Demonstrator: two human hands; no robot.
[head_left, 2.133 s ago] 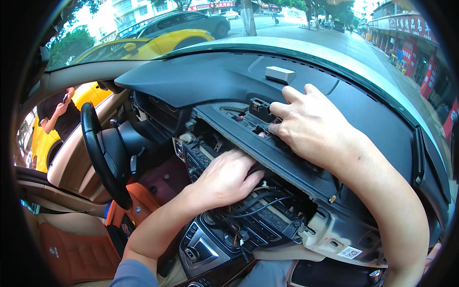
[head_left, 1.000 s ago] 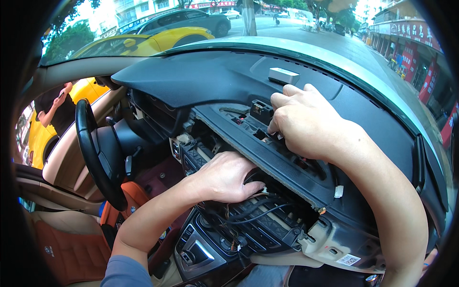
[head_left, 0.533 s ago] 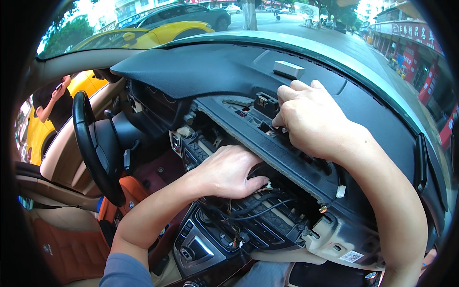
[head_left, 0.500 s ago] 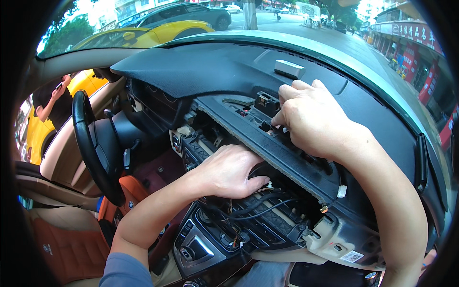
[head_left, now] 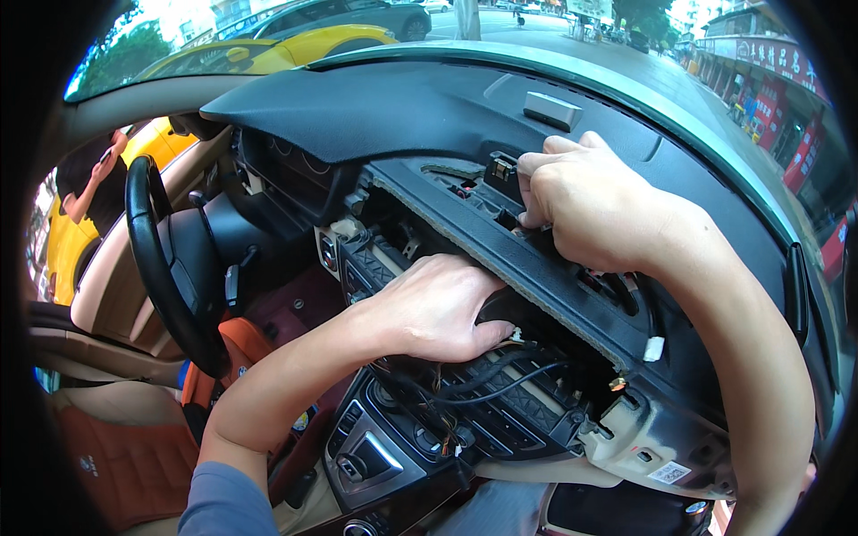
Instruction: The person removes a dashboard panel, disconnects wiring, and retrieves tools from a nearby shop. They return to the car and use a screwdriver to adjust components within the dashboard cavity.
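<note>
My right hand [head_left: 594,205] is closed with curled fingers at an opening in the upper dashboard strip [head_left: 500,246]. Its fingertips are down by a black box-like part [head_left: 502,171] with a metal-looking face; what they grip is hidden. My left hand [head_left: 438,308] reaches palm down into the wide cavity below that strip. Its fingers disappear under the edge, while the thumb shows beside a small white connector [head_left: 516,335]. Black cables [head_left: 500,389] run across the dark air-vent unit [head_left: 487,411] just below. A white-tagged lead [head_left: 653,348] hangs near my right forearm.
At the left is the steering wheel [head_left: 147,259]. A silver-topped block [head_left: 552,110] sits on the dashboard top near the windshield. Below lies the centre console with its gear selector [head_left: 366,462]. A person [head_left: 94,183] stands outside the door by a yellow car [head_left: 71,246].
The view has shifted slightly, moving the dashboard up and to the right in the picture. My right fingers are drawn in a little more; my left hand stays in the cavity.
</note>
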